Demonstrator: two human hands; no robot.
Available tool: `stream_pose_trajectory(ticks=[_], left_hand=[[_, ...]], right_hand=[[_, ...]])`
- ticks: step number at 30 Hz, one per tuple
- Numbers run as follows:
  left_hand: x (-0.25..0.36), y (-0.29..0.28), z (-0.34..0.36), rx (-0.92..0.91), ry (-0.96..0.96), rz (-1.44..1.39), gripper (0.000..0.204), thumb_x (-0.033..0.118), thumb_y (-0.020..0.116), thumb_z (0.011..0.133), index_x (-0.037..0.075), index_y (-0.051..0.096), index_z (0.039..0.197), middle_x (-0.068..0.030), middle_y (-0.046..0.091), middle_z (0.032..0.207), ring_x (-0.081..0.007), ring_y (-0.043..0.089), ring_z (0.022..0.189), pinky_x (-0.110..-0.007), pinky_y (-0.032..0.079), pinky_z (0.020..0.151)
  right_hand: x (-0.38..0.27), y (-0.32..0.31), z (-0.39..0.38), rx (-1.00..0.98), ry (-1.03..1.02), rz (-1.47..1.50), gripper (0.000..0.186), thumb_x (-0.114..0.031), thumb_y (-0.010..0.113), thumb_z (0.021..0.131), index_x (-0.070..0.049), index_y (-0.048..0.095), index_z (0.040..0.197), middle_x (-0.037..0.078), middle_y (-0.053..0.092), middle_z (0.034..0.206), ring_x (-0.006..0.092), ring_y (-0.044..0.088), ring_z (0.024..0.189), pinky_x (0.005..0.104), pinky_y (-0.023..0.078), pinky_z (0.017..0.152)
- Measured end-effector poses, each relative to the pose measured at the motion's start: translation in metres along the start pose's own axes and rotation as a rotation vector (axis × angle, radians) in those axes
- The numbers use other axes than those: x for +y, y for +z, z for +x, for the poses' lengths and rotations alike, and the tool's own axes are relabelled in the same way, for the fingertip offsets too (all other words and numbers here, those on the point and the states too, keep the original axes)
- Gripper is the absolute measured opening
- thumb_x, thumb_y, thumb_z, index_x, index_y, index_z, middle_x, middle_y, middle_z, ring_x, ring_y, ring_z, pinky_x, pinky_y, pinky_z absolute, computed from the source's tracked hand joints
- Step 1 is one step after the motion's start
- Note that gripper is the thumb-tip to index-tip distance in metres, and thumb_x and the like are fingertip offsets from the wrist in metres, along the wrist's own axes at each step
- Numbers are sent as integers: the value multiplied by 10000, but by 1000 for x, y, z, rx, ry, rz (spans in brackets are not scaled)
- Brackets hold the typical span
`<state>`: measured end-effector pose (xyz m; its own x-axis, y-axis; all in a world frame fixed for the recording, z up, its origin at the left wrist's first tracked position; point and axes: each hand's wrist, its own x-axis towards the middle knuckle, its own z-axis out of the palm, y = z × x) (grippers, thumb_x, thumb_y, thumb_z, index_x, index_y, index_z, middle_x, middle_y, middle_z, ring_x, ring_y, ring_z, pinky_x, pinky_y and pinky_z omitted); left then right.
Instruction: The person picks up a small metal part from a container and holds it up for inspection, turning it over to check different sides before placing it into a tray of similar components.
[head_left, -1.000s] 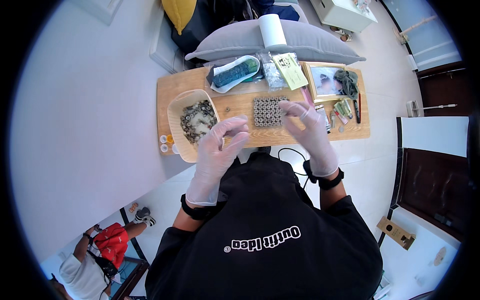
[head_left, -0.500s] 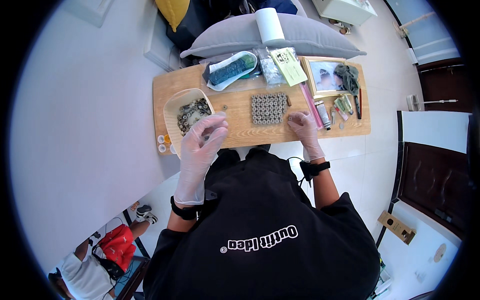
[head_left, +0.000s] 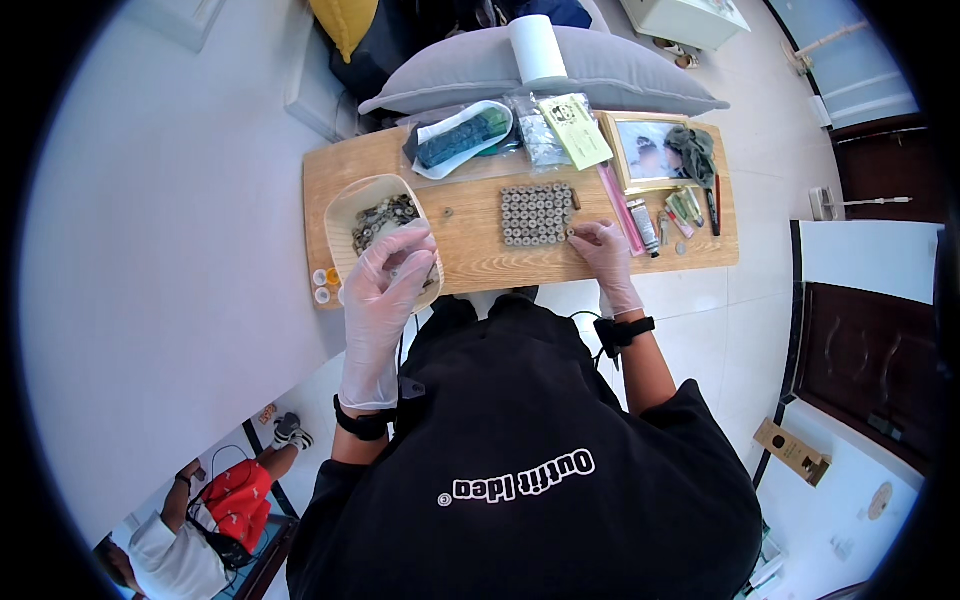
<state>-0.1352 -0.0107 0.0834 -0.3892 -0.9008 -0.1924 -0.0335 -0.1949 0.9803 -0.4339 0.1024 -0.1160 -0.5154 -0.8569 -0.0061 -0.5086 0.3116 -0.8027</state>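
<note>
Small grey ring-topped cylinders stand packed in a block [head_left: 537,215] on the wooden table [head_left: 480,272]. My right hand [head_left: 607,258], in a clear glove, pinches a small metal cylinder [head_left: 571,232] between thumb and forefinger at the block's near right corner. Over the near right side of a cream basket [head_left: 335,225] hovers my gloved left hand [head_left: 380,300]. Its fingers are loosely curled, with a gap showing between them and the thumb. Inside the basket lie loose metal pieces [head_left: 385,213], partly hidden by that hand. One single piece [head_left: 448,212] sits between basket and block.
A brownish cylinder [head_left: 576,201] stands beside the block. Farther right are a pink strip [head_left: 622,210], a tube [head_left: 643,227] and a framed picture [head_left: 650,155]. Plastic packets [head_left: 465,140] lie along the back. White and orange caps [head_left: 321,286] sit at the left edge. Another person [head_left: 190,530] is at lower left.
My left hand has moved left, farther over the basket. My right hand has shifted slightly left, bringing its fingertips against the block's near right corner.
</note>
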Motion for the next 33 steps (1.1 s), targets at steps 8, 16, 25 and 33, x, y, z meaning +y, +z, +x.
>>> stream_pose_trajectory(ticks=[8,16,25,33], left_hand=[[-7,-23,0,77,29,-15,261,29,658,896,-6,630,1153,-62,661,1009,-114,618,925,-249,493,872],[-21,-72,2,226,167,-53,245,52,629,927,-18,631,1162,-75,673,1000,-118,629,913,-252,497,860],[-30,-124,-8,473,133,-89,219,99,601,957,-6,643,1145,-56,678,971,-114,622,912,-270,495,876],[-30,-139,-15,422,85,-188,211,87,591,953,-4,653,1134,-51,673,979,-110,620,907,-257,492,858]], right_hand=[[-3,4,4,17,18,6,180,-80,795,743,-4,708,882,80,629,841,174,660,731,279,535,685],[-1,-3,4,97,-93,-163,173,-114,805,735,-38,717,864,73,637,820,168,634,723,276,511,668],[-161,-9,25,29,-256,76,224,-13,773,745,-55,725,960,60,670,927,118,626,784,269,514,721],[-240,138,33,-629,-762,-385,240,-168,707,794,-97,708,1024,126,656,921,278,648,874,386,528,774]])
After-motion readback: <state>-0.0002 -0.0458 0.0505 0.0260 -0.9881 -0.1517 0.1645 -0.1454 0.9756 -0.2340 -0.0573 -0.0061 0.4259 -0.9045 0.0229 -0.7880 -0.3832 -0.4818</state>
